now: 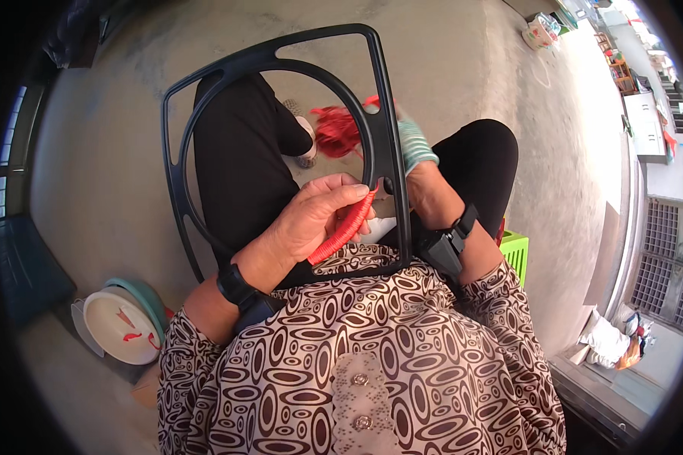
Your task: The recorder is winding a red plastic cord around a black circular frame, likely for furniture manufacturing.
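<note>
A black frame, squarish outside with a round ring inside, rests upon my lap. Tightly wound red cord covers a curved stretch of the ring at its near right. My left hand is closed around that stretch, its thumb pressing on the upper end of the winding. Beyond the frame's right bar is my right hand, in a teal-and-white striped glove. It grips a loose bundle of red cord, smeared by motion. The bar and ring hide part of the gloved fingers.
At the lower left, a cream basin with red scraps sits by a teal basin. A bright green plastic crate stands beside my right leg. Farther off are a white bucket and a pile of bags.
</note>
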Tool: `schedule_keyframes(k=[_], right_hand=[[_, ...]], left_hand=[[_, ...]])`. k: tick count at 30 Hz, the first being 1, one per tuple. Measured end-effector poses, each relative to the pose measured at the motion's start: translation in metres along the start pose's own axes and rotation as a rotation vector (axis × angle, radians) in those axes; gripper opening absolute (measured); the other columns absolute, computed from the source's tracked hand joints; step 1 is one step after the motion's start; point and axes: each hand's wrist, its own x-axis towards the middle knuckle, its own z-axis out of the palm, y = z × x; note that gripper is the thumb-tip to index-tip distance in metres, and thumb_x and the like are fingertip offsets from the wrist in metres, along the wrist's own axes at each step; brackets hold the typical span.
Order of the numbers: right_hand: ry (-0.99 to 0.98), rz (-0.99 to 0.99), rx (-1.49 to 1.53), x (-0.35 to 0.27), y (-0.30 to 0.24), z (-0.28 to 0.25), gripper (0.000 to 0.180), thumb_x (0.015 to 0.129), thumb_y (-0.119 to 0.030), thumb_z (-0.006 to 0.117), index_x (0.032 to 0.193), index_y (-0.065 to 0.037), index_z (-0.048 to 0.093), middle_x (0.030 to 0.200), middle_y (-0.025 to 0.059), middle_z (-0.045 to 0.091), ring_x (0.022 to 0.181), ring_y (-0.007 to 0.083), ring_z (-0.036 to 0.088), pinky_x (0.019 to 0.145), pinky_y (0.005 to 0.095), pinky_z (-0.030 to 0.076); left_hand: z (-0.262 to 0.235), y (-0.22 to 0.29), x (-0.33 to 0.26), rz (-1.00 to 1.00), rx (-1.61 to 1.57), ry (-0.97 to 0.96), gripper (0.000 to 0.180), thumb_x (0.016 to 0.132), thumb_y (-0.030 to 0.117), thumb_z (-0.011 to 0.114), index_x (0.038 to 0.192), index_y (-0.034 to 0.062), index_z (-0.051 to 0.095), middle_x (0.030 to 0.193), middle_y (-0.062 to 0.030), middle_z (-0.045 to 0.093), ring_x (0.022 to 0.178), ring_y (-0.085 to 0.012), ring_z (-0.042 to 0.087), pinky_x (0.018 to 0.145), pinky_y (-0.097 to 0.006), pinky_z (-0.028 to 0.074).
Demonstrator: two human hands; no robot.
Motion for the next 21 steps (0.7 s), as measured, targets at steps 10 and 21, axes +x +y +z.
schedule_keyframes(k=[10,21], right_hand=[[-0.789,0.451,0.637,-0.032,-0.003,0.008,0.069,0.09,-0.06,0.051,0.123,0.0,0.052,0.117,0.018,0.056,0.103,0.0262,0.06,0.089,0.0385,0.053],[-0.067,0.175,-1.063,-0.091,0.008,-0.004,0.041,0.078,-0.027,0.073,0.105,0.003,0.064,0.077,0.0084,0.068,0.067,0.0132,0.061,0.066,0.0288,0.051]], left_hand=[[-0.014,-0.002,0.001,0.108,-0.056,0.01,0.018,0.097,0.016,0.056,0.106,0.0007,0.059,0.089,-0.009,0.066,0.073,-0.0166,0.068,0.063,-0.028,0.058],[-0.009,-0.002,-0.001,0.234,0.148,0.181,0.016,0.095,0.019,0.06,0.092,0.0037,0.061,0.08,0.0002,0.063,0.069,-0.0046,0.059,0.062,-0.018,0.047]])
